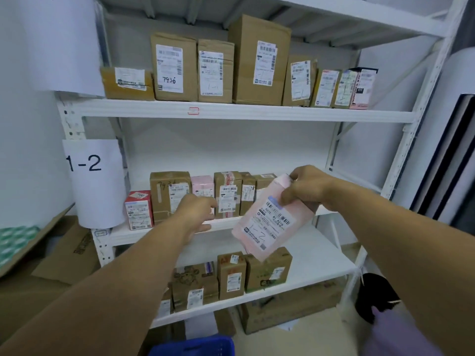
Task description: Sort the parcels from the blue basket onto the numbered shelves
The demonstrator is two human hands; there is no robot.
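Right hand (305,188): thumb in front, fingers curled behind, pinching the top end of a pink parcel (267,222). The parcel hangs tilted from that grip, in the air just in front of the middle shelf (123,233) and right of the box row. Its white label faces out, with barcodes and a hand-written "1-2".

Left hand (198,211): fingers stretched forward and held close together, thumb dropped low by the shelf's front edge. The fingertips reach the row of boxes around the small pink box (203,187) and the taped brown box (227,196) – whether they press on either, cannot tell. It holds nothing.

Row on the middle shelf, from the left: red-and-white box (138,210), big brown box (168,194), the pink one, the taped one, then more brown boxes partly behind the parcel. All stand upright, labels out.

Paper sign (95,176) reading "1-2" hangs on the rack's left post. The top shelf (257,111) carries its own row of brown boxes. The lower shelf (321,255) has a few boxes at its left. Blue basket (192,346) – only its rim shows, at the bottom edge.
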